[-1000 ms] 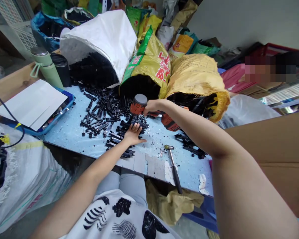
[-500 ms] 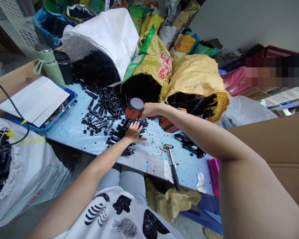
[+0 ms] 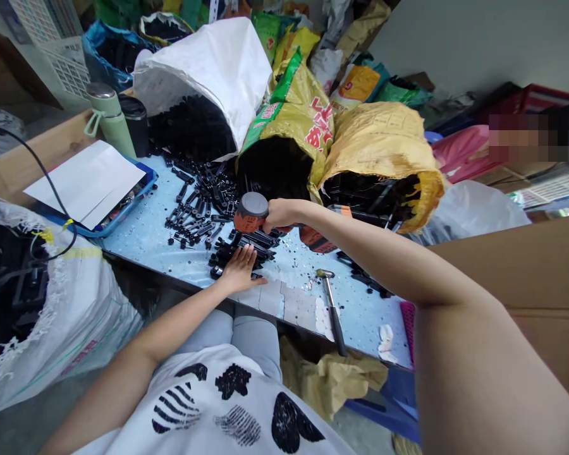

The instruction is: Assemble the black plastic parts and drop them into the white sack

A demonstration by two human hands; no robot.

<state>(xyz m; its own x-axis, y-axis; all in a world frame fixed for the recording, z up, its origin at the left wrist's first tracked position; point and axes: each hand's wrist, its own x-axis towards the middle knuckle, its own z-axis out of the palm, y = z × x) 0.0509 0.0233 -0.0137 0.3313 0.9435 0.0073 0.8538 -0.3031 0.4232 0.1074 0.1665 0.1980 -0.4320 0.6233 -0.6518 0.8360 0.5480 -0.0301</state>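
Note:
My right hand (image 3: 281, 215) is wrapped round the grip of an orange and black cordless drill (image 3: 250, 218), which lies on its side in the air with its battery end to the right. Its front end is over a row of black plastic parts (image 3: 260, 243) on the blue tabletop (image 3: 171, 265). Flat on the near end of that row rests my left hand (image 3: 239, 270), fingers stretched and thumb out to the right. A heap of loose black parts (image 3: 203, 205) spreads to the left. Where the drill's tip meets the parts is hard to make out.
A hammer (image 3: 332, 309) lies near the front edge. Behind stand a white sack (image 3: 208, 69), a yellow-green sack (image 3: 284, 126) and an orange sack (image 3: 374, 139), all with black parts inside. At left are a blue tray (image 3: 137, 189) and a green flask (image 3: 109, 120). A person's pink sleeve (image 3: 464, 148) shows at right.
My left hand has slid left and toward me over the row of black parts. The drill has shifted slightly left and down, still in my right hand. The whole view has turned a little.

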